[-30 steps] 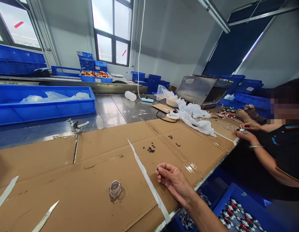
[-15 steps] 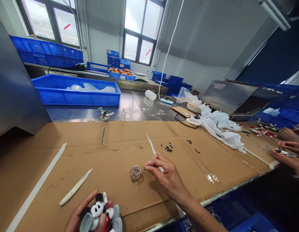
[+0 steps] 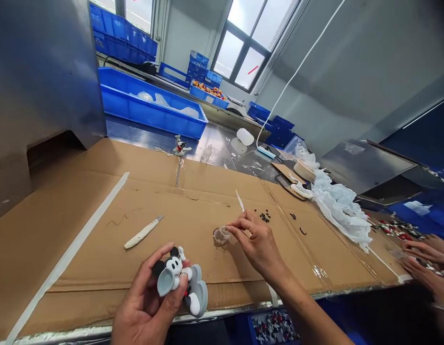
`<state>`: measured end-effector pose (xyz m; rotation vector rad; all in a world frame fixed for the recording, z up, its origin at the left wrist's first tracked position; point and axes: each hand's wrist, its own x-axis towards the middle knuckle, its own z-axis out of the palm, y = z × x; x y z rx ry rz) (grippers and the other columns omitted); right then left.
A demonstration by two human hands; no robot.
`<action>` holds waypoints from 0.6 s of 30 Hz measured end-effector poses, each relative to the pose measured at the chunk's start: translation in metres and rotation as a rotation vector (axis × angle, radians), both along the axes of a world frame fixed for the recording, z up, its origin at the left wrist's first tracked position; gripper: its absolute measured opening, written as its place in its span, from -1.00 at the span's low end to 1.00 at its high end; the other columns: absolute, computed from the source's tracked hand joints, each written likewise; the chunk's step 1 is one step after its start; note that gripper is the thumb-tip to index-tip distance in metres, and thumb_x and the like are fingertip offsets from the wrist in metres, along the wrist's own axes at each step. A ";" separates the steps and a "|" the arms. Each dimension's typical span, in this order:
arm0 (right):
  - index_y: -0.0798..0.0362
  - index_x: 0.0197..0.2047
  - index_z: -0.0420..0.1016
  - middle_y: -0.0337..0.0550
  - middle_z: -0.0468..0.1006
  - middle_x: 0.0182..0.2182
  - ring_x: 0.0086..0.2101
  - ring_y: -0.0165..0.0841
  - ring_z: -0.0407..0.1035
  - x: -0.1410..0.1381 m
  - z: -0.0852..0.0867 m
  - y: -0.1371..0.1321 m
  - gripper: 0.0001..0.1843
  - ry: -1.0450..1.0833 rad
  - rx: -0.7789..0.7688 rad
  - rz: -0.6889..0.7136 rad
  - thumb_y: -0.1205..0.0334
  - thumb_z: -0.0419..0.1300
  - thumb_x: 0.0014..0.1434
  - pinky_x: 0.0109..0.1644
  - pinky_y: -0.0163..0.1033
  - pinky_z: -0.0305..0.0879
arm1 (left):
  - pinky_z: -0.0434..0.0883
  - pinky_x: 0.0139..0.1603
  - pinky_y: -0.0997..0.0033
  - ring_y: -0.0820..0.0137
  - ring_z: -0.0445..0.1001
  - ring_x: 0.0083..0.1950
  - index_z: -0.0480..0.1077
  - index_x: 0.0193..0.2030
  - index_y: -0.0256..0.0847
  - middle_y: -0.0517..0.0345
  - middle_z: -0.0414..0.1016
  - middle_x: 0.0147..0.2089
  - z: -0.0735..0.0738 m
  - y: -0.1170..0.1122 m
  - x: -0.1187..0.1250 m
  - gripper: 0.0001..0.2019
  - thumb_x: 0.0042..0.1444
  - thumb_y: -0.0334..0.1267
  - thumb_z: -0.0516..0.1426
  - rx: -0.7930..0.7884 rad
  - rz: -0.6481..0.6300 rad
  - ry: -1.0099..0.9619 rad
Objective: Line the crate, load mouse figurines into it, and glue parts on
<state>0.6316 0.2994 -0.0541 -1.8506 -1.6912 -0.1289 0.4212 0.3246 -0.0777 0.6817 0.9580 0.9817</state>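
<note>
My left hand (image 3: 146, 304) is wrapped round a cartoon mouse figurine (image 3: 174, 266) with black ears, a white face and grey parts. It is held above the near edge of the cardboard. My right hand (image 3: 259, 244) has thumb and forefinger pinched at the mouth of a small glass jar (image 3: 219, 236). A tiny dark piece showed between those fingertips a moment ago; now it is hardly visible. Past the right hand lie several small black pieces (image 3: 265, 217) and a white pointed strip (image 3: 239, 199), partly behind the hand.
A white-handled knife (image 3: 142, 233) lies on the cardboard (image 3: 164, 206) left of the jar. Behind stand a blue crate (image 3: 153, 110) and a small figure (image 3: 180, 146). White plastic sheeting (image 3: 338, 206) spreads at right, near another person's hands (image 3: 426, 266).
My right fingertips have moved from beside the jar to its mouth. My left hand has lifted the figurine further into view. The whole view has tilted and shifted.
</note>
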 end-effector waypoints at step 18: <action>0.09 -0.40 0.50 -0.14 0.39 -0.41 -0.31 -0.30 0.31 -0.003 0.000 0.003 -0.82 -0.081 -0.047 -0.004 0.36 0.16 0.25 -0.26 -0.22 0.17 | 0.53 -0.27 0.67 0.39 0.57 -0.22 0.40 0.06 -0.13 0.18 0.58 -0.24 0.003 -0.002 -0.005 -0.38 -0.15 0.02 0.36 0.010 -0.009 -0.043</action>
